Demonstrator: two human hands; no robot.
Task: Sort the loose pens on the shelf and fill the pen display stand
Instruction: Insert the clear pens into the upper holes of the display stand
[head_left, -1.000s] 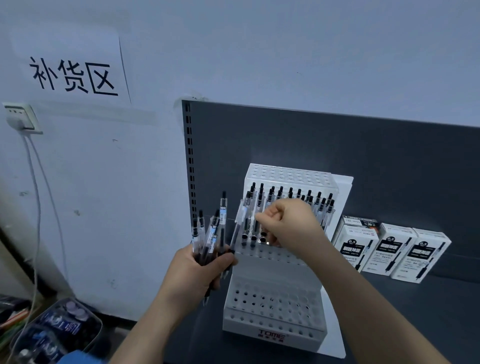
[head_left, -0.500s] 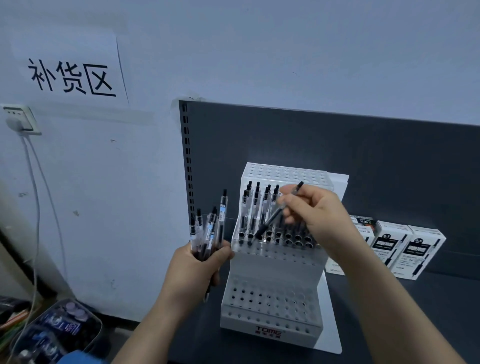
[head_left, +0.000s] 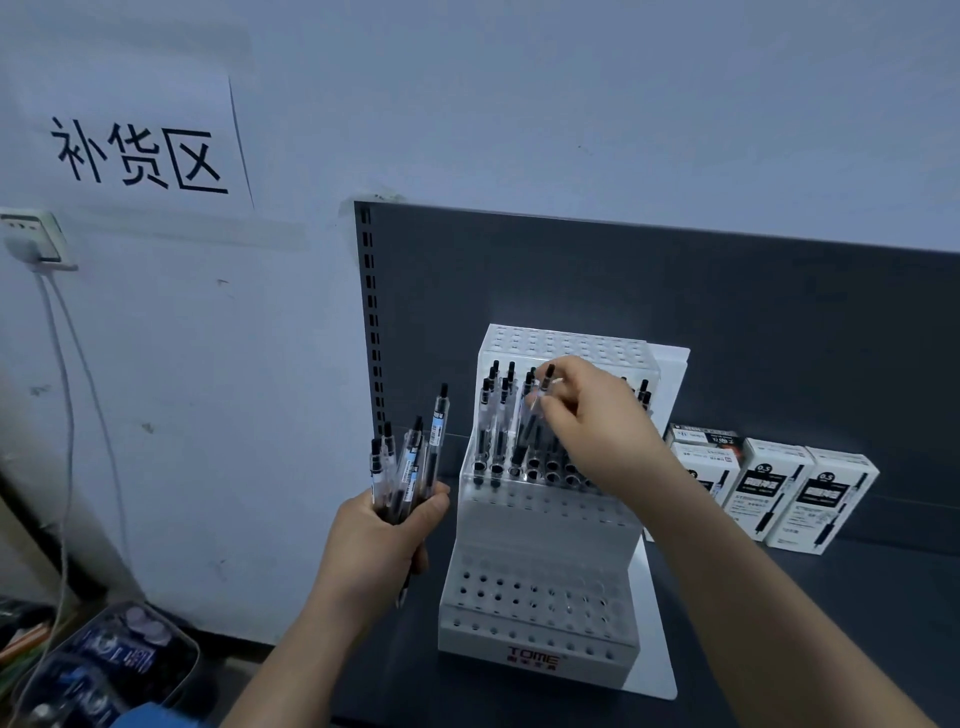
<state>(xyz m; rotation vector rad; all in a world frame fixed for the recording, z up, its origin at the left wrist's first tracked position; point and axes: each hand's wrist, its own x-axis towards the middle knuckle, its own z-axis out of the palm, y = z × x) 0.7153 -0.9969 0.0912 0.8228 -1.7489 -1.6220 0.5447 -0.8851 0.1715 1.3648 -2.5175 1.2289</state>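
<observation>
Standing on the dark shelf (head_left: 857, 613) is a white tiered pen display stand (head_left: 540, 561), its steps drilled with rows of round holes and its front marked TOME in red. The middle tier already carries a row of clear-barrelled pens (head_left: 498, 415) with black tips and black clickers, all upright with clickers up, packed along its left part and partly hidden behind the right hand. The lower tiers show open holes.

The right hand (head_left: 592, 426) hovers over that middle tier, fingers pinched narrow around a single pen (head_left: 535, 415). Its long axis runs nearly vertical, leaning a little, clicker end up and to the right, writing end down toward the holes; whether the tip has entered a hole I cannot tell.

The left hand (head_left: 384, 540) is near and to the left of the stand, fist closed around a bundle of pens (head_left: 410, 467), which fan upward, clickers on top, one standing taller than the rest.

To the right of the stand, three white boxes (head_left: 774, 493) with black pen pictures lean in a row against the shelf's dark back panel (head_left: 675, 291). A slotted upright runs along the panel's left edge. The pale wall behind carries a paper sign (head_left: 135, 150) with black characters, and a socket (head_left: 36, 239) with cables trailing down.
</observation>
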